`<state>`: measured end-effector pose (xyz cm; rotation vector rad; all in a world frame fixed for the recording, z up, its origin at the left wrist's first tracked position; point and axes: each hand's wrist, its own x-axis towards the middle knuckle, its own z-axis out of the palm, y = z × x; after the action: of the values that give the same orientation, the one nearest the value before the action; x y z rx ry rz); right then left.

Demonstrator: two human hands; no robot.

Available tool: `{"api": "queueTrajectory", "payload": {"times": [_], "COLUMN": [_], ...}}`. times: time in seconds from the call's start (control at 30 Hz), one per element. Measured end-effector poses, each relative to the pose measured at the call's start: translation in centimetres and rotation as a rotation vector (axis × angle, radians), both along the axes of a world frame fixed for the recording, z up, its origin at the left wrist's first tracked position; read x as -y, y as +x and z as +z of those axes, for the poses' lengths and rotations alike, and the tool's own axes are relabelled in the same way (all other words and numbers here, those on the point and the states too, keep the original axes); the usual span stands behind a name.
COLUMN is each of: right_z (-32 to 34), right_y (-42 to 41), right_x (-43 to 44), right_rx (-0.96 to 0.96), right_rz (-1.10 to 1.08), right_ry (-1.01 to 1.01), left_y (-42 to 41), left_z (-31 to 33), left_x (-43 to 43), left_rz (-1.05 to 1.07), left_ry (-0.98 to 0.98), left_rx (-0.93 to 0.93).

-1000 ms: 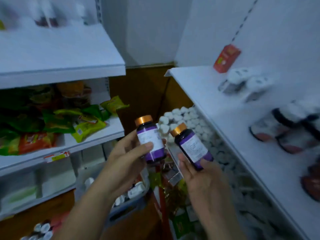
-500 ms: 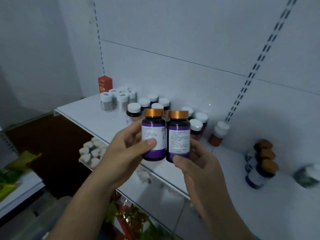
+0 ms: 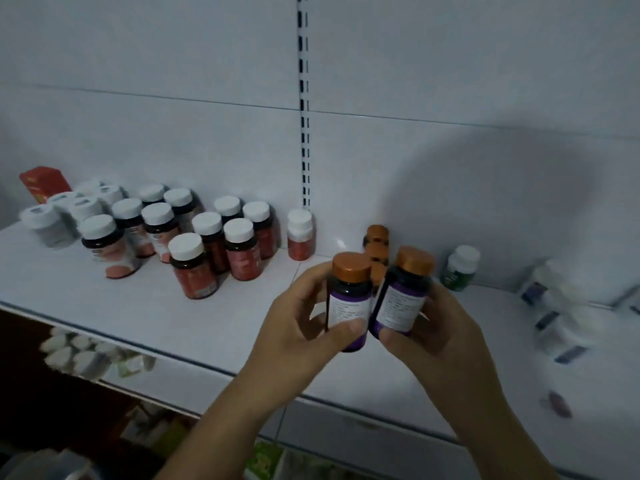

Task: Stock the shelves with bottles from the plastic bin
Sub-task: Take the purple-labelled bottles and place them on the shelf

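Observation:
My left hand (image 3: 298, 317) grips a dark bottle with a purple label and an orange cap (image 3: 349, 299). My right hand (image 3: 440, 327) grips a second, matching bottle (image 3: 403, 292), tilted a little to the right. Both bottles are held side by side above the white shelf (image 3: 207, 317), just in front of three orange-capped bottles (image 3: 377, 247) that stand in a row toward the back wall. The plastic bin is out of view.
Several white-capped red and brown bottles (image 3: 194, 244) crowd the shelf's left half, with a red box (image 3: 41, 183) in the far left corner. A green bottle (image 3: 459, 268) and blurred white bottles (image 3: 554, 317) stand to the right. A lower shelf holds white-capped bottles (image 3: 79, 351).
The view has swung right along the shelf. Both hands have carried the two purple bottles further right, up to the row of orange-capped bottles; the right bottle has tilted.

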<state>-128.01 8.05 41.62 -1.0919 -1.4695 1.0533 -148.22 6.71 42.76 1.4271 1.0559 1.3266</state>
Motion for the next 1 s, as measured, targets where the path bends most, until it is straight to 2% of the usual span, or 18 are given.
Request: {"api": "queueTrajectory", "payload": {"times": [0.13, 0.27, 0.53, 0.73, 1.0], "right_z": [-2.5, -4.4, -7.4, -7.2, -6.3], "right_y": [4.4, 6.4, 7.2, 7.1, 6.1], "right_x": [-2.0, -4.2, -6.7, -5.3, -5.7], "right_rx": [0.226, 0.330, 0.252, 0.155, 0.166], "right_rz": [-0.128, -0.101, -0.039, 0.044, -0.016], "right_ry": [0.023, -0.027, -0.079, -0.094, -0.100], "left_y": [5.2, 9.1, 11.7, 11.8, 12.4], "left_z": [-3.4, -6.0, -8.0, -7.9, -7.6], "left_x": [-1.2, -1.7, -2.8, -0.9, -0.7], "left_rz": [0.084, 0.253, 0.318, 0.175, 0.060], "left_ry": [-0.057, -0.093, -0.030, -0.084, -0.120], "left_rx": [-0.120, -0.267, -0.329, -0.168, -0.126]}}
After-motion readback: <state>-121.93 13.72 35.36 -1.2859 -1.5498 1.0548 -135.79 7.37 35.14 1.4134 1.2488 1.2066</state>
